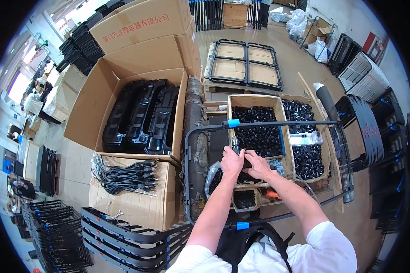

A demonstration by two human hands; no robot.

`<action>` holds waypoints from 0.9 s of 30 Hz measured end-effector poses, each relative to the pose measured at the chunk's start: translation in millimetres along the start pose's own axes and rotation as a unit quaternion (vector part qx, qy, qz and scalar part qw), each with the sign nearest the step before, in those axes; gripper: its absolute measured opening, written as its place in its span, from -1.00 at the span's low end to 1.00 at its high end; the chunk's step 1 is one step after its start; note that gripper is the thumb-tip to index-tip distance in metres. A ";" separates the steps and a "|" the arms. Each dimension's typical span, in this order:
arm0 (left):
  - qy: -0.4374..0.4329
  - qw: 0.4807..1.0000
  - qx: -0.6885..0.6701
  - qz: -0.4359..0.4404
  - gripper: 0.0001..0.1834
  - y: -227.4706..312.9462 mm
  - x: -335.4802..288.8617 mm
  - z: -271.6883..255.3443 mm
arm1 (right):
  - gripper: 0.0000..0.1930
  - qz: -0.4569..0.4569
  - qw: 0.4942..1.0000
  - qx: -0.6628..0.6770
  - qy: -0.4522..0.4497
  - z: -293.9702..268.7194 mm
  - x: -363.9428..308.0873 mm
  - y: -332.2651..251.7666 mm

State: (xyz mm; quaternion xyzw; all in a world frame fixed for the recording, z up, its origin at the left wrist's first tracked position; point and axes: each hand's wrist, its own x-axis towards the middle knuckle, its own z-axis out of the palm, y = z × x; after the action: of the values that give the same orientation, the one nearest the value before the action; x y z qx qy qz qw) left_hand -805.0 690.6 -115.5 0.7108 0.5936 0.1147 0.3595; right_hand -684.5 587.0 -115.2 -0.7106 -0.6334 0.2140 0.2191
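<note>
A large black rectangular frame (287, 123) with rounded corners and blue clips (233, 123) lies across the workbench in front of me. Inside its outline, my left hand (232, 162) is closed at the near left part of a bin. Just beyond its fingertips shows a short metallic cylinder (235, 142); whether the hand grips it is unclear. Close beside it, my right hand (258, 165) has its fingers curled inward, and what they hold is hidden. Small black plastic caps (259, 136) fill the bin (230, 104) under and beyond my hands.
To the right, more black parts (308, 161) surround a white device (306, 138). A cardboard box (86, 109) of black plastic housings (141, 118) stands left, with black cables (127, 175) on a carton before it. Stacked black frames (123, 236) are at lower left.
</note>
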 end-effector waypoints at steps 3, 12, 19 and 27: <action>-0.006 1.000 -0.011 -0.002 -0.25 -2.5 -2.7 -3.3 | -0.37 -0.007 1.000 0.007 0.004 3.3 -1.4 -0.3; 0.000 0.997 -0.069 -0.016 -0.19 -7.1 -47.9 -15.8 | -0.32 -0.009 0.999 -0.007 0.050 -13.9 -50.6 -36.1; -0.078 0.954 -0.286 -0.045 -0.31 -35.4 -176.1 -30.8 | -0.25 -0.104 0.987 -0.034 0.116 -29.5 -173.7 -107.2; 0.041 0.964 -0.262 0.021 -0.54 -95.6 -392.0 -29.4 | -0.09 -0.109 0.994 -0.018 -0.004 26.2 -345.5 -143.2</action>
State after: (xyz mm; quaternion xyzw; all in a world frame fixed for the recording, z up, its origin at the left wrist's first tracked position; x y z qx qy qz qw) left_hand -1000.6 342.0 -53.0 0.5986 0.5418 0.3034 0.5061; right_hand -851.9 259.2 -43.9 -0.6403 -0.7118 0.1798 0.2260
